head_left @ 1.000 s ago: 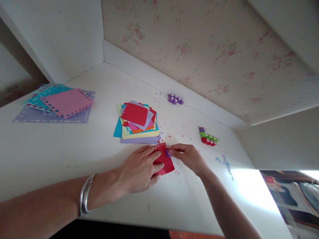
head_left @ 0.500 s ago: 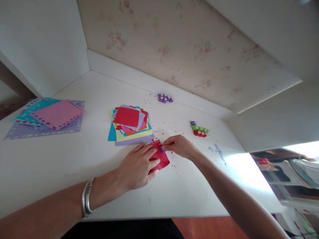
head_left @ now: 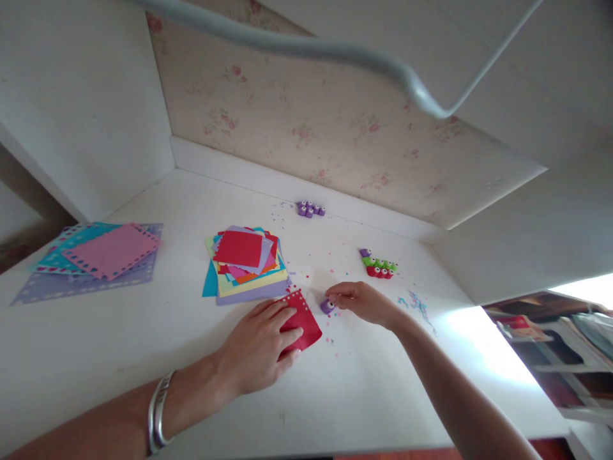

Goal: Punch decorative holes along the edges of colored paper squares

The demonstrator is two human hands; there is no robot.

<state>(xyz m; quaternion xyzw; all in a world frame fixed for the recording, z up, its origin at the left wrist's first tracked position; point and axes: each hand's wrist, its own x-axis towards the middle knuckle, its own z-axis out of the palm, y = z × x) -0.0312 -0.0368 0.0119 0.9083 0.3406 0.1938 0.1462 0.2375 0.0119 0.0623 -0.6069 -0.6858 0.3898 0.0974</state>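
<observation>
My left hand (head_left: 265, 342) lies flat with its fingers spread over a small red paper sheet (head_left: 306, 326). Punched holes run along the sheet's top edge. Just right of the sheet, my right hand (head_left: 359, 300) has its fingertips pinched at a small purple craft paper punch (head_left: 327, 306) with a white button on top. The punch is apart from the sheet, at or just above the table. Tiny paper bits lie scattered around it.
A pile of coloured paper squares (head_left: 251, 284) lies beyond my left hand. Hole-edged sheets (head_left: 112, 252) rest at far left. Purple punches (head_left: 309, 209) stand by the wall; green and red punches (head_left: 380, 267) stand to the right. A pale curved wire (head_left: 297, 45) crosses the view's top.
My right hand has drawn the purple punch off the red sheet's edge, to the right. The left hand stays on the sheet. The view has tilted up, bringing the pale wire in.
</observation>
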